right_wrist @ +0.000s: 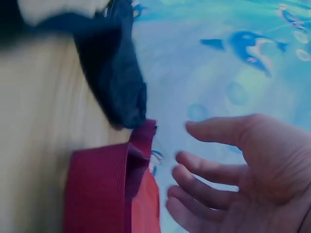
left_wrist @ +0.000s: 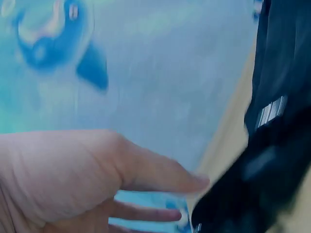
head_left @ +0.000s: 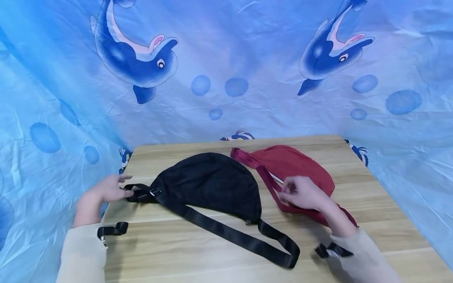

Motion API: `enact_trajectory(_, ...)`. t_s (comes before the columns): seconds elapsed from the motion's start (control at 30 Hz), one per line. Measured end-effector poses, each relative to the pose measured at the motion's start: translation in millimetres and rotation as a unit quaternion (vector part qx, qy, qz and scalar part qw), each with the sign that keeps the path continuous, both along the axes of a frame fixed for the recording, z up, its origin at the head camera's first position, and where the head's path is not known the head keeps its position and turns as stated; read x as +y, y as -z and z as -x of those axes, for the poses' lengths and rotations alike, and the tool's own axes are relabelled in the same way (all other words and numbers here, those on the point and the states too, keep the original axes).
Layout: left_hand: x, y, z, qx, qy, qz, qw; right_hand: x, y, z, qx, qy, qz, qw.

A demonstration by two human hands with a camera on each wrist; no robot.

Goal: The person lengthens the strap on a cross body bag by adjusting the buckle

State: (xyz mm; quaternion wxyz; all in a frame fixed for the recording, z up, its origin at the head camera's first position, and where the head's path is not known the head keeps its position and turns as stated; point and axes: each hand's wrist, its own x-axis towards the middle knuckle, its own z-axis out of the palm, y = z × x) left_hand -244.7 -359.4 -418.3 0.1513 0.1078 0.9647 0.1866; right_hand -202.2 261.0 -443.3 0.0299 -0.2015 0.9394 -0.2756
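– On the table (head_left: 198, 251), L to R?
– Black bag (head_left: 209, 184) just L of ctr, red bag (head_left: 295, 165) to its R, a bit farther back. Both half-moon shaped, limp on wood-look top.
– L grip (head_left: 106, 190)?
– Released, thumb and fingers apart, right by the strap end of the black bag. Can't tell if touching.
– R grip (head_left: 304, 192)?
– Also released, fingers loosely bent over the red bag's strap side, holding nothing AFAICT.
– Risks from here?
– Poss. snag: black strap (head_left: 230, 234) looped out in front, red strap (head_left: 267, 181) looped beside R grip. Catch dark band (head_left: 321, 251) on R sleeve (head_left: 364, 255) in either loop, prob. drag a bag askew. Lift by strap only, maybe twist or fold the soft body.
– Materials?
– Black one: matte cloth, wrinkled, w/ smooth flat webbing & shiny metal-look buckle (head_left: 155, 192). Red one: similar cloth, ribbed strap per R wrist view, plus pale strip (head_left: 276, 178) beside the strap, can't ID.
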Motion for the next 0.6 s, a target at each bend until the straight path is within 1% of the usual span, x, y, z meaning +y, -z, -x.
enact_trajectory(0.03,12.0,-5.0,-0.6,0.019,0.008,-0.003,0.9998,-5.0,0.3,12.5,0.015,0.012,-0.008,1.0)
enact_trajectory(0.07,25.1,-8.8,-1.1,0.035,0.023,-0.011,0.999,-11.0,2.0,24.7,0.024,0.021,-0.021,0.999)
enact_trajectory(0.13,56.0,-15.0,-0.7,0.044,0.059,-0.028,0.9969,-23.4,8.8,46.4,0.03,0.036,-0.06,0.997)
enact_trajectory(0.2,88.8,-19.1,2.0,0.028,0.102,-0.046,0.9933,-34.8,15.9,62.9,0.023,0.058,-0.1,0.993)
enact_trajectory(0.27,119.5,-20.4,7.0,0.008,0.138,-0.059,0.9887,-44.8,20.6,76.6,0.02,0.089,-0.124,0.988)
enact_trajectory(0.3,133.7,-21.2,10.1,-0.004,0.15,-0.058,0.987,-49.8,22.2,83.5,0.027,0.102,-0.132,0.986)
enact_trajectory(0.33,146.4,-21.2,13.8,-0.007,0.163,-0.057,0.985,-55.1,22.6,90.9,0.038,0.108,-0.131,0.985)
enact_trajectory(0.4,169.7,-21.0,22.2,-0.006,0.177,-0.051,0.9829,-67.6,21.9,107.6,0.066,0.105,-0.123,0.985)
enact_trajectory(0.47,191.1,-20.3,31.0,0.011,0.181,-0.046,0.9824,-82.3,20.9,125.3,0.079,0.084,-0.11,0.987)
enact_trajectory(0.53,211.3,-17.2,40.9,0.042,0.173,-0.046,0.983,-96.1,20.6,141.2,0.072,0.06,-0.107,0.99)
enact_trajectory(0.6,230.3,-11.5,51.4,0.077,0.149,-0.06,0.9839,-105.9,22.4,153.2,0.063,0.047,-0.108,0.991)
